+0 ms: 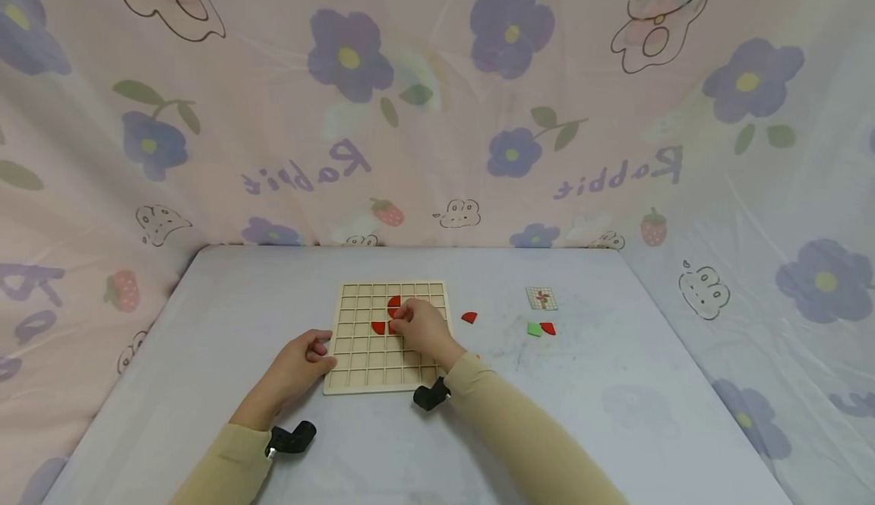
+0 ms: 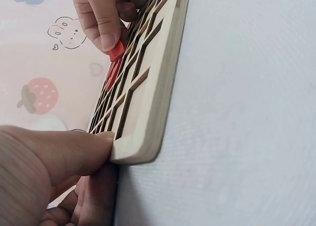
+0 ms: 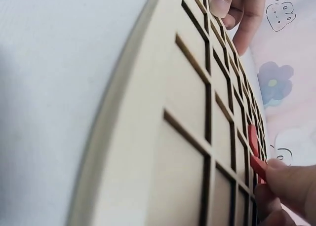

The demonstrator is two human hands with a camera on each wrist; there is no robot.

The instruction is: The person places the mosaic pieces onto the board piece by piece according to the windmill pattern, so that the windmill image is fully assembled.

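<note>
A square wooden grid board (image 1: 369, 390) lies on the table. My left hand (image 1: 298, 363) holds its left edge, the thumb on the rim in the left wrist view and the other fingers against the side. Over the middle of the grid, my right hand (image 1: 425, 330) pinches a small red piece (image 3: 258, 168) between thumb and fingertips. That piece is tilted at the cells, and the fingers cover part of it. A red quarter-circle piece (image 1: 379, 328) sits in a cell just left of it, and more red (image 1: 394, 301) shows in cells above.
Right of the board lies a loose red quarter-circle piece (image 1: 469, 317). Farther right, a green square piece (image 1: 534, 329) touches another red piece (image 1: 548, 328), below a small pattern card (image 1: 542, 298). A printed curtain (image 1: 437, 110) closes off the table's back and sides.
</note>
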